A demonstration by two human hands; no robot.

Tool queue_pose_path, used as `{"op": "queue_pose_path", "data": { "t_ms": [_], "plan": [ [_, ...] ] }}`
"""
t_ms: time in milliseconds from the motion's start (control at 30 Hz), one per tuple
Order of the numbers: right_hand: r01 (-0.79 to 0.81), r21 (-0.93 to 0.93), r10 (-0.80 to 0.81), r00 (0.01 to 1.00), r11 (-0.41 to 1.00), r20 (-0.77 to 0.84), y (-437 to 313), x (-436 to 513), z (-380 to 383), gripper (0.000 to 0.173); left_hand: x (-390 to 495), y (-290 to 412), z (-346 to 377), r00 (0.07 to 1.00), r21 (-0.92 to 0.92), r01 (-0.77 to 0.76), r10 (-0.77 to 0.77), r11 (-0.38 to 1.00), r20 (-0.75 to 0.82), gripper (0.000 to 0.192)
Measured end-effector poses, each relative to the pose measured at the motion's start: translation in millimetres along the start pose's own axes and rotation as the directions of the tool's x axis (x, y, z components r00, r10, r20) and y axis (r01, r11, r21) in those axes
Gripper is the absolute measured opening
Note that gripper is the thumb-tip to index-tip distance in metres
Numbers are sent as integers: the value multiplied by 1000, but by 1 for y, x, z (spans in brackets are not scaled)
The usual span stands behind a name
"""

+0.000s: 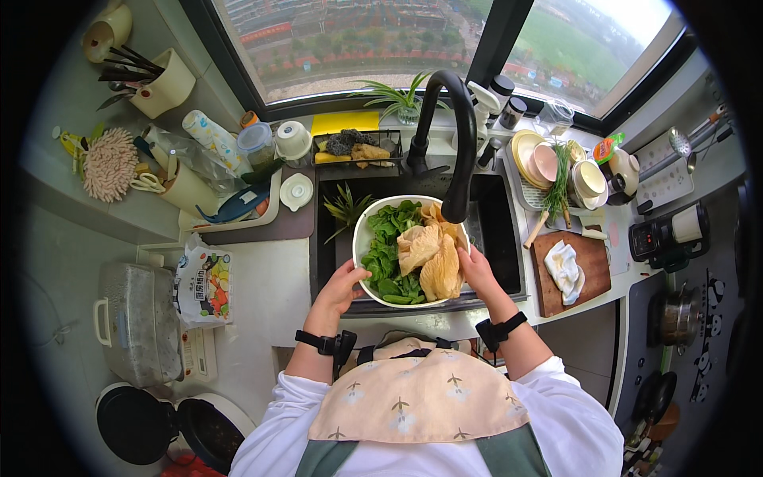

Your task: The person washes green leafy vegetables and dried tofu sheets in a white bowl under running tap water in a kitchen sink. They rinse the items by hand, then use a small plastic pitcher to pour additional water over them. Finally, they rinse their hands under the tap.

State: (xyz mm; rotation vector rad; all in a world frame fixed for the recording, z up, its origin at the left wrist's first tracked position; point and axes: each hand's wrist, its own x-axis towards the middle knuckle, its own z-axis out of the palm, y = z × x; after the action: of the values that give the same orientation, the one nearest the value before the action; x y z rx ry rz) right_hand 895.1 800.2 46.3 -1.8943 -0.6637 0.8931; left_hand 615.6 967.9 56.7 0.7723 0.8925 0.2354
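Note:
Both my hands grip a round white bowl [359,238] by its rim, over the front of the black sink [496,238]. My left hand [344,286] holds the lower left edge, thumb on top. On the right edge is my right hand [478,271], its fingers hidden beneath. Green leafy vegetables [381,253] fill the bowl's left half. Pale yellow, wrinkled sheets that look like tofu skin [438,256] fill the right half. The black gooseneck faucet [458,203] hangs over the bowl's upper right rim. A spiky green leafy top [346,208] lies in the sink, left of the bowl.
A wooden cutting board [545,268] with a crumpled white cloth [564,271] lies on the right, a knife [590,233] at its far edge. Bowls stack in a dish rack [527,191] behind it. Left are a paper towel pack [205,283] and an open electric pan [137,423].

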Motion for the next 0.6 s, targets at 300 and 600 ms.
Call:
{"op": "queue_pose_path", "data": {
  "t_ms": [300,600],
  "plan": [
    [-302,354,192,930,885,314,-27,14,-18,67,-5,8,-15,998,-204,-45,52,978,31,39],
    [-361,-590,564,801,723,201,98,112,-20,41,-51,27,-41,968,-262,-224,183,939,-172,49]
  ]
}}
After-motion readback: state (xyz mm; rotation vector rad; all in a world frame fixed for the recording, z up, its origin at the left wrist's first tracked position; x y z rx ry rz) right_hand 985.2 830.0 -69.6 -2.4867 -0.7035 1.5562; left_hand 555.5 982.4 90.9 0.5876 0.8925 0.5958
